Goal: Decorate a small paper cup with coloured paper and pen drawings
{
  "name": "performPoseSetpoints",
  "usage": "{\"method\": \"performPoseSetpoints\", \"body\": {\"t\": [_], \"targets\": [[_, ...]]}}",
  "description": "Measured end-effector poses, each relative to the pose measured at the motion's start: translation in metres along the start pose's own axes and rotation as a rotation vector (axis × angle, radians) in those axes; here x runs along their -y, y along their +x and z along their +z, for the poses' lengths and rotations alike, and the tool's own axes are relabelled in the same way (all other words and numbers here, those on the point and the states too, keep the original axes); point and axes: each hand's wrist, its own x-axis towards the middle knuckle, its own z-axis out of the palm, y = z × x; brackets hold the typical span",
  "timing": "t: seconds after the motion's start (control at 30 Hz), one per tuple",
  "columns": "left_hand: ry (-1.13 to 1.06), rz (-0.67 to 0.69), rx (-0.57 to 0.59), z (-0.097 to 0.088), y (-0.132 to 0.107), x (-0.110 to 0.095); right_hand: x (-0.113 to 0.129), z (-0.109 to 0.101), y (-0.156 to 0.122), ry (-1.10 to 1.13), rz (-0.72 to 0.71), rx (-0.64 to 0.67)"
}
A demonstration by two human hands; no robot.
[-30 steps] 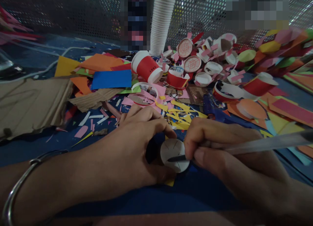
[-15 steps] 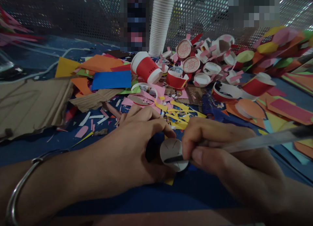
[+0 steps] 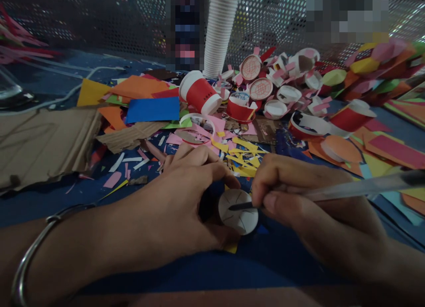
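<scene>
A small round white disc (image 3: 244, 220), marked with several dark lines, lies low in the middle of the view; it looks like the bottom of a paper cup, its sides hidden. My left hand (image 3: 191, 196) curls around its left edge, thumb at the near side and fingers at the far side. My right hand (image 3: 299, 201) pinches a pen (image 3: 352, 188) with a clear barrel and dark tip. The tip rests on or just over the disc's middle. A scrap of yellow paper (image 3: 232, 247) shows beneath my left thumb.
Yellow paper strips (image 3: 244, 159) and pink scraps lie beyond my hands. Behind them are a red-and-white paper cup (image 3: 199, 92), a pile of cut cups (image 3: 277, 92) and a white stack of cups (image 3: 221, 32). Cardboard (image 3: 46, 143) lies left, coloured paper (image 3: 395, 147) right.
The pen tip has shifted up and slightly right, from the disc's lower part toward its middle. Dark lines on the lower disc now show. My left hand keeps its hold.
</scene>
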Motion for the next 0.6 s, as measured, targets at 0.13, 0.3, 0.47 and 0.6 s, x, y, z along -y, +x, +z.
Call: {"method": "performPoseSetpoints", "body": {"t": [0.13,0.3,0.47,0.6], "targets": [[-0.001,0.025,0.003,-0.0001,0.001,0.0014,-0.0002,0.0007,-0.0012,0.005,-0.005,-0.005],[-0.001,0.054,-0.022,0.0023,0.0007,0.0045,0.0024,0.0006,-0.0008,-0.003,-0.022,0.01],[-0.02,0.092,-0.049,0.0048,0.0014,0.0064,0.0024,0.0016,-0.0003,-0.02,-0.04,0.033],[-0.012,0.087,-0.051,0.005,0.0015,0.006,0.0019,0.0035,0.0003,-0.025,-0.032,0.014]]}}
